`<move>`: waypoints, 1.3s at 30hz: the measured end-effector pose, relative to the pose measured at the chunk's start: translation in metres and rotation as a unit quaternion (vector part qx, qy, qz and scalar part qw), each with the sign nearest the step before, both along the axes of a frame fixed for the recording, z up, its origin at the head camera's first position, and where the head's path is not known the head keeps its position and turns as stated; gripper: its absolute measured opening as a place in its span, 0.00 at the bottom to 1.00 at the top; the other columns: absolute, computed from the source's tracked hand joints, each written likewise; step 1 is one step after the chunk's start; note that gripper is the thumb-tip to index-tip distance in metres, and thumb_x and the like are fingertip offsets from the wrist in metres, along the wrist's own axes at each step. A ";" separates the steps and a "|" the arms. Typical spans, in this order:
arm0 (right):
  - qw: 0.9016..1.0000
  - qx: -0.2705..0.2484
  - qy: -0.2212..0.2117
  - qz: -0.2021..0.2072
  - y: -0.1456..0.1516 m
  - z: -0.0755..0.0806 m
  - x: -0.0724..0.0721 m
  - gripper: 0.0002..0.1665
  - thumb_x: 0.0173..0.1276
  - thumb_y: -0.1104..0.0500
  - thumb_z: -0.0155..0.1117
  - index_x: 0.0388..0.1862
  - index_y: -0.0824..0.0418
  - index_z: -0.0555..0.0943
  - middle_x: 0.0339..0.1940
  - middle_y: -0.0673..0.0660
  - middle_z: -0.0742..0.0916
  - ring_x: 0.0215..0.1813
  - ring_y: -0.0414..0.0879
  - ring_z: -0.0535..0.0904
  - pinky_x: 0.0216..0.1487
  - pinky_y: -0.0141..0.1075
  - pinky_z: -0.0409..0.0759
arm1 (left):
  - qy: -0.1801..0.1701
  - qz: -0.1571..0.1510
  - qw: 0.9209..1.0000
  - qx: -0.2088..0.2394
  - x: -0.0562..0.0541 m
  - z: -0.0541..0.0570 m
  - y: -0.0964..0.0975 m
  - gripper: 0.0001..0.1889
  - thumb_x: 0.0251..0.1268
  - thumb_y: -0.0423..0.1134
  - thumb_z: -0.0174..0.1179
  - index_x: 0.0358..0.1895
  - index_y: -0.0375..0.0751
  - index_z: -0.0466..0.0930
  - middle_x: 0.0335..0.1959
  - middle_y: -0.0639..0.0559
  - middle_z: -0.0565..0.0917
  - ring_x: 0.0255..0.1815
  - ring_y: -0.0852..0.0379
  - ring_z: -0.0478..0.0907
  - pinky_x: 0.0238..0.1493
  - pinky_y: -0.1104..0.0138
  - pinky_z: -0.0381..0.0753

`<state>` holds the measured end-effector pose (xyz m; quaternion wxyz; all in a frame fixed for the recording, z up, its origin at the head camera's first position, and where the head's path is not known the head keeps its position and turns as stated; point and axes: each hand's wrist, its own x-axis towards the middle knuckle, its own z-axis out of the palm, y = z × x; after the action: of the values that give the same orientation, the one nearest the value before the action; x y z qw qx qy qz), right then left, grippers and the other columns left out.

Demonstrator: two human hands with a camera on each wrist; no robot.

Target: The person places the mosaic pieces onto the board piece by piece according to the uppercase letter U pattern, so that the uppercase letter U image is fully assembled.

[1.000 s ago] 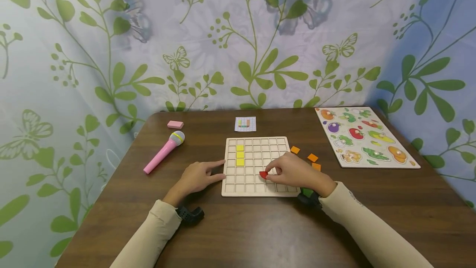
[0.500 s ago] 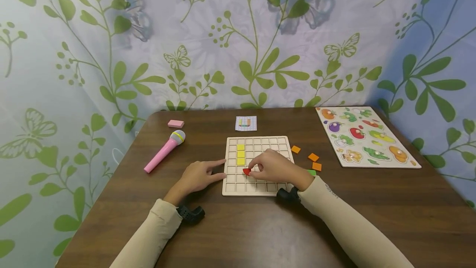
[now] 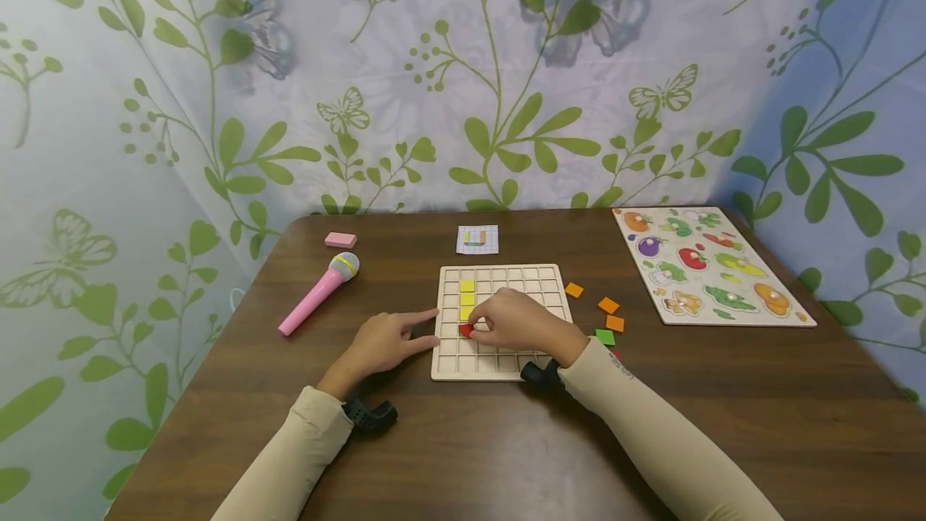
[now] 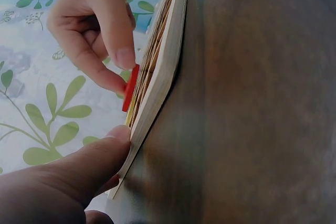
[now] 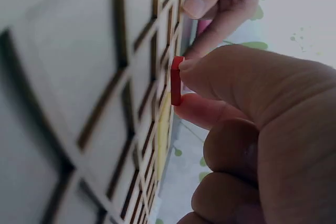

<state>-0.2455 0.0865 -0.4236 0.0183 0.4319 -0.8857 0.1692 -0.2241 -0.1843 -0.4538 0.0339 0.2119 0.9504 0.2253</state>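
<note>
A pale wooden grid board (image 3: 452,364) lies on the table, three yellow square tiles (image 3: 467,300) set in one of its columns near the left side. My right hand (image 3: 517,320) pinches a small red tile (image 3: 465,330) between thumb and fingertip, just below the lowest yellow one. In the right wrist view the red tile (image 5: 177,81) stands out above the grid bars. With thumb and forefinger stretched out, my left hand (image 3: 383,344) touches the board's left edge. From the left wrist view, the red tile (image 4: 130,88) shows edge-on, held close over the board.
Right of the board lie several orange tiles (image 3: 608,306), a green tile (image 3: 604,337) and a partly hidden red piece (image 3: 615,354). A small pattern card (image 3: 477,239) is behind it. A pink microphone (image 3: 318,294), pink block (image 3: 341,239) and vegetable puzzle (image 3: 712,268) stand farther out.
My right hand has carried the red tile leftward across the board to the column of yellow tiles. The left hand has stayed at the board's edge.
</note>
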 end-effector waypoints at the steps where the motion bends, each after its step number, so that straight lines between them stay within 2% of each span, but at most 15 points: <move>1: 1.000 0.005 0.001 -0.003 0.000 -0.001 0.000 0.08 0.69 0.54 0.70 0.42 0.55 0.92 0.11 0.39 0.70 0.18 0.33 0.62 0.25 0.29 0.63 | 0.000 -0.001 1.000 0.000 0.000 0.000 0.000 0.31 0.67 0.64 0.63 0.72 0.63 0.75 0.13 0.60 0.63 0.14 0.62 0.56 0.20 0.66 0.57; 8: 1.000 0.012 0.010 -0.020 0.002 -0.002 -0.003 0.09 0.70 0.54 0.70 0.43 0.56 0.92 0.12 0.41 0.72 0.18 0.34 0.62 0.25 0.30 0.64 | 0.013 -0.005 1.000 -0.001 -0.003 0.002 0.001 0.31 0.67 0.64 0.63 0.72 0.63 0.76 0.13 0.60 0.63 0.14 0.63 0.56 0.20 0.66 0.57; 20: 0.999 0.018 0.000 -0.043 0.002 -0.003 -0.003 0.12 0.70 0.50 0.72 0.45 0.55 0.92 0.12 0.41 0.73 0.19 0.34 0.64 0.25 0.32 0.64 | 0.006 -0.003 1.000 -0.003 -0.001 0.004 0.002 0.31 0.67 0.63 0.63 0.72 0.62 0.76 0.13 0.60 0.64 0.14 0.62 0.57 0.20 0.66 0.57; 32: 0.999 0.017 0.000 -0.045 0.001 -0.007 0.000 0.10 0.70 0.51 0.72 0.44 0.54 0.92 0.16 0.40 0.77 0.21 0.36 0.67 0.26 0.33 0.68 | -0.007 0.006 1.000 -0.008 0.000 0.000 0.001 0.32 0.67 0.65 0.63 0.72 0.64 0.75 0.14 0.59 0.65 0.14 0.62 0.58 0.20 0.66 0.58; 39: 0.999 0.019 0.001 -0.048 0.000 -0.007 0.000 0.10 0.69 0.51 0.73 0.44 0.53 0.92 0.15 0.39 0.76 0.20 0.35 0.67 0.25 0.32 0.66 | 0.002 0.005 1.000 -0.001 0.002 0.000 0.000 0.31 0.66 0.63 0.64 0.71 0.63 0.76 0.14 0.60 0.64 0.14 0.62 0.58 0.20 0.66 0.58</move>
<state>-0.2457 0.0863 -0.4309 0.0187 0.3890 -0.9086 0.1508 -0.2225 -0.1840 -0.4533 0.0306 0.2077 0.9517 0.2242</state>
